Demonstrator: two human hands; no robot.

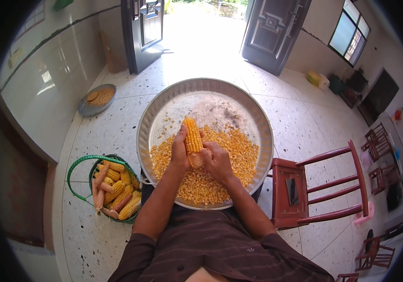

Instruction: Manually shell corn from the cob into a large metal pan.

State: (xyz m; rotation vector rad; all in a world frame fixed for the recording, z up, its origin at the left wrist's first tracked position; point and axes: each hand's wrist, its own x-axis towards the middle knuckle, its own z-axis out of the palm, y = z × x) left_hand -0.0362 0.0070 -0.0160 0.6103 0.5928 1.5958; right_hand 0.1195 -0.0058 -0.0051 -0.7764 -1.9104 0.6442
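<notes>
An ear of dried corn (194, 135) is held over a large round metal sieve pan (205, 84) that rests on my lap. Its upper part is still covered in yellow kernels, while the lower end shows bare cob. My left hand (180, 146) wraps the ear from the left side. Against the stripped lower end, my right hand (217, 158) presses with its thumb and curled fingers. Loose corn kernels (205, 190) are heaped over the near half of the pan, and a few lie scattered on its perforated far part.
To the left stands a green-handled basket (81, 158) with corn ears and bare cobs (101, 179). A shallow grey basin (97, 109) of kernels sits by the wall. A red wooden chair (289, 211) with a smartphone (292, 191) on it is at right. Double doors (270, 31) stand open ahead.
</notes>
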